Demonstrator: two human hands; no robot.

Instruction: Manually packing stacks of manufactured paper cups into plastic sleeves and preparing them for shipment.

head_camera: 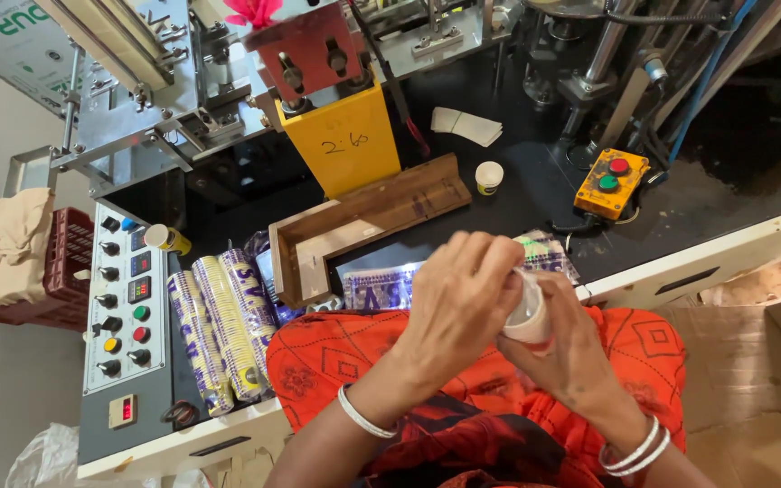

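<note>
Head view looks down over my lap, and I use the wooden tray [368, 221] on the black machine bed [535, 181] as my landmark. Both my hands meet just below the tray's right end, above my orange patterned cloth [354, 352]. Between them sits a small stack of white paper cups [530, 316], tilted on its side so the open mouths face my left hand; I judge that I hold it this way so my fingers can get at the rims.

My left hand [458, 303] is curled over the stack's near end, fingers bent and closed around the rim, thumb side tucked against it. My right hand [571, 361] cups the stack from beneath and behind, fingers wrapped partway round, so the cups are gripped from two sides and cannot slip. Neither hand is loose or spread.

Left of the tray, long sleeves of printed paper cups [223, 325] lie side by side, leaning against the grey control panel [124, 307] with its coloured buttons, close enough to reach without rising. Right of the tray's far end stands a single small paper cup [489, 177], upright. Farther right sits an orange switch box [611, 183] with a red and a green button. Behind the tray rises a yellow block [341, 145] of the machine.
</note>
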